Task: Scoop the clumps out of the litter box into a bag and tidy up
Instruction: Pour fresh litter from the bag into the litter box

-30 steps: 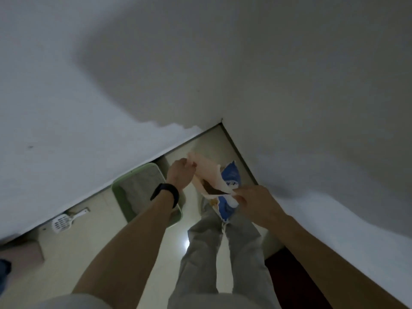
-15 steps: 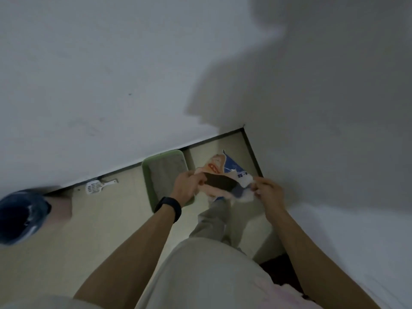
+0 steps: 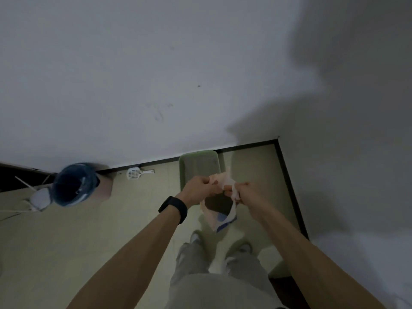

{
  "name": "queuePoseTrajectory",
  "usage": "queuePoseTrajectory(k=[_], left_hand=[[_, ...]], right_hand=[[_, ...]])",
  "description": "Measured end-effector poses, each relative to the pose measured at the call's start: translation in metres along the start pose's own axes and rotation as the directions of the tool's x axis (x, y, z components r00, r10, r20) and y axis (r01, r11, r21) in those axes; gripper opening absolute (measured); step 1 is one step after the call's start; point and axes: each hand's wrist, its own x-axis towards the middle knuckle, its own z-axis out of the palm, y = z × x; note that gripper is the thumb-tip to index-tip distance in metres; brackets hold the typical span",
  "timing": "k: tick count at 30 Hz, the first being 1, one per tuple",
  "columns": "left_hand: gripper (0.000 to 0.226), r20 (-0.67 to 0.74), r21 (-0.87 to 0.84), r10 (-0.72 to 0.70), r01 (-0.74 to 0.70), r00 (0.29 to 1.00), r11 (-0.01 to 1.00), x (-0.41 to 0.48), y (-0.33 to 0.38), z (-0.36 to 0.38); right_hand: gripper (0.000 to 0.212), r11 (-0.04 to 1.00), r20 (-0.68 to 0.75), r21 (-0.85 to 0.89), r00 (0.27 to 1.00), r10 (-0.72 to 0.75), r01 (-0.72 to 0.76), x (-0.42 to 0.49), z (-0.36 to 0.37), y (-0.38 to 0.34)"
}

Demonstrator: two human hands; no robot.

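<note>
Nearest, a limp printed plastic bag (image 3: pixel 219 220) is held above the floor, its mouth pinched by the left hand (image 3: pixel 198 190) and the right hand (image 3: pixel 246 192); it is judged light, flimsy and best gripped at the rim. Beyond, the green litter box (image 3: pixel 199 166) is set against the wall.

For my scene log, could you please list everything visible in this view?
litter box: one, green, on the floor against the wall.
litter scoop: one, white, on the floor left of the litter box.
plastic bag: one, peach with blue print, held open between both hands.
waste bin: one, blue liner, far left by the wall.
wristband: one, black, on the left wrist.
shoes: two, pale, on the floor.
left hand: grips the bag's left edge.
right hand: grips the bag's right edge.
</note>
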Motion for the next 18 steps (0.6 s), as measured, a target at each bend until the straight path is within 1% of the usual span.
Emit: queuePoseTrajectory(k=[2,3,6,8,9,11,14,16,18], left_hand=[[0.039,0.042,0.033,-0.031,0.03,0.999,0.999,-0.007,-0.025,-0.007],[0.042,0.05,0.048,-0.046,0.044,0.998,0.998,-0.011,-0.037,-0.01],[0.042,0.09,0.063,-0.082,0.076,0.993,0.995,-0.017,-0.074,-0.015],[0.044,0.131,0.125,-0.068,0.051,0.989,0.991,-0.02,-0.094,-0.018],[0.042,0.153,0.146,-0.051,0.028,0.987,0.989,-0.023,-0.104,-0.019],[0.036,0.202,0.117,-0.02,-0.004,0.979,0.993,-0.025,-0.125,-0.023],[0.032,0.219,-0.048,0.008,0.003,0.976,0.999,-0.027,-0.151,-0.039],[0.038,0.22,-0.031,0.049,-0.043,0.974,0.999,-0.025,-0.165,-0.047],[0.047,0.189,-0.019,0.06,-0.057,0.98,0.998,-0.028,-0.176,-0.048]], right_hand=[[0.025,1.0,0.007,-0.007,1.0,0.013,-0.013,-0.009,0.026,0.009],[0.026,1.0,-0.002,0.01,1.0,0.025,-0.025,-0.017,0.038,0.013],[0.013,0.992,-0.019,0.094,0.996,0.085,-0.082,-0.042,0.074,0.02],[0.008,0.981,-0.055,0.178,0.995,0.087,-0.076,-0.055,0.098,0.021],[0.009,0.974,-0.078,0.218,0.993,0.086,-0.067,-0.06,0.11,0.023],[0.015,0.964,-0.131,0.257,0.986,0.106,-0.069,-0.064,0.136,0.03],[0.016,0.945,-0.213,0.312,0.962,0.172,-0.1,-0.064,0.172,0.035],[0.019,0.92,-0.245,0.368,0.94,0.239,-0.138,-0.066,0.191,0.036],[0.017,0.897,-0.272,0.433,0.936,0.222,-0.087,-0.07,0.205,0.039]])
